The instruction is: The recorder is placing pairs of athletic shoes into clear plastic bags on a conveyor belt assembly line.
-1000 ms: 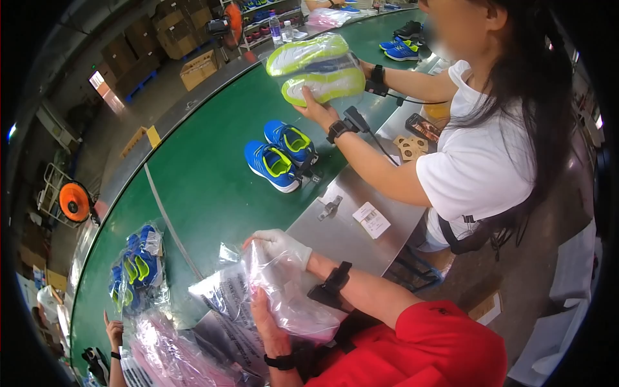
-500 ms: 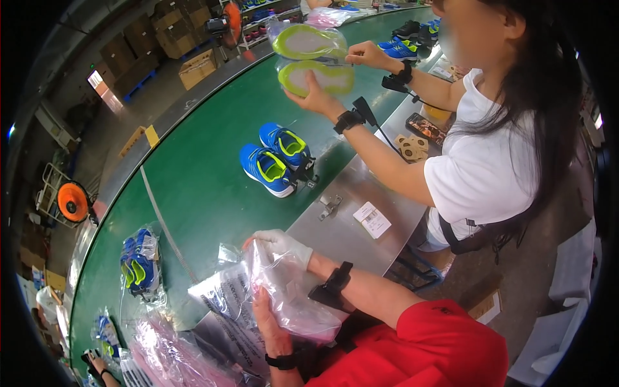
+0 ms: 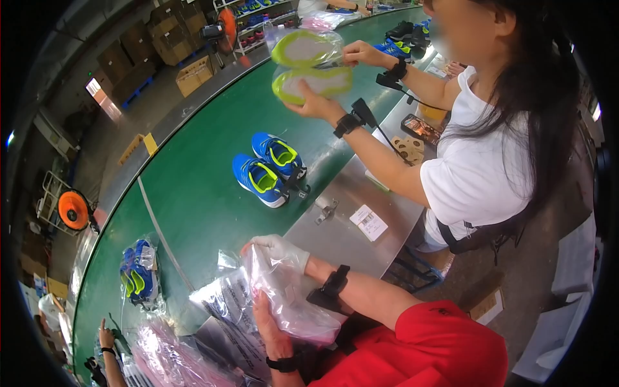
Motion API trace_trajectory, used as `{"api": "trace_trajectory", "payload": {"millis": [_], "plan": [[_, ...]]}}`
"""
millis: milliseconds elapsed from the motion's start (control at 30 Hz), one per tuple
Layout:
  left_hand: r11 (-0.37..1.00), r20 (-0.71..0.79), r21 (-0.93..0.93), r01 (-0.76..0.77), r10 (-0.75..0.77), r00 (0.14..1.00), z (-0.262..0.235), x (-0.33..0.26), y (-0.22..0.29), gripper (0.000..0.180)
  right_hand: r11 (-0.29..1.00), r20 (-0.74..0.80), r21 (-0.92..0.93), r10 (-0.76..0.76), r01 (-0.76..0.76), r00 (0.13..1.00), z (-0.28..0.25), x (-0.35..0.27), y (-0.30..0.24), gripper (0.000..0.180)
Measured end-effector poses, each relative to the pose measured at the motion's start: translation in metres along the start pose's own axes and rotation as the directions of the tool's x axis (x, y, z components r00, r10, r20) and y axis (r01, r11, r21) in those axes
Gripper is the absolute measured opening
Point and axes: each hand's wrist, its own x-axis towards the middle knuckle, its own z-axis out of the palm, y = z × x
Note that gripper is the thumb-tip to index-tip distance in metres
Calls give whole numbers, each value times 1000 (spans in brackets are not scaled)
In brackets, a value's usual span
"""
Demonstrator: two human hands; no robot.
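A crinkled clear plastic bag (image 3: 290,293) with a pinkish tint along its lower edge is held in front of me; what it contains, if anything, I cannot make out. My left hand (image 3: 269,326), bare, grips its near left side with the thumb on top and the other fingers mostly hidden. At the bag's upper end, my right hand (image 3: 278,250) in a pale glove has its fingers closed on the plastic. Under and beside it lie printed clear bags (image 3: 225,303). Left of these is a heap of pinkish plastic bags (image 3: 171,351).
Blue sneakers (image 3: 267,169) with lime linings stand on the green belt (image 3: 200,187); another pair in clear plastic (image 3: 138,274) lies left. A co-worker in white (image 3: 483,148) holds bagged lime-edged insoles (image 3: 313,84). Another person's hand (image 3: 106,337) reaches in lower left. A label (image 3: 369,222) lies on the metal table.
Both my hands keep their hold on the bag, almost unmoved. Both sneaker pairs sit slightly lower in view. At lower left, the other person's hand has risen and the bagged shoes there no longer show.
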Motion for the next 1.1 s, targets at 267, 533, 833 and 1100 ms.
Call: {"api": "trace_trajectory", "payload": {"millis": [267, 533, 833, 1100], "plan": [[999, -69, -29, -28, 26, 997, 16, -1, -3, 40, 997, -19, -72, 19, -21, 1000, -3, -4, -10, 21], [999, -91, -30, -25, 23, 996, 22, 1, -8, 40, 999, -7, -11, 32, -33, 999, -8, -6, -13, 21], [998, -86, -66, 10, -16, 996, 24, 9, -17, 42, 998, -12, -64, 14, -15, 1000, -18, -7, -16, 22], [996, -43, -74, 52, -56, 998, 13, 19, -36, 46, 996, -38, -18, 82, -82, 996, -29, -11, -21, 24]]}}
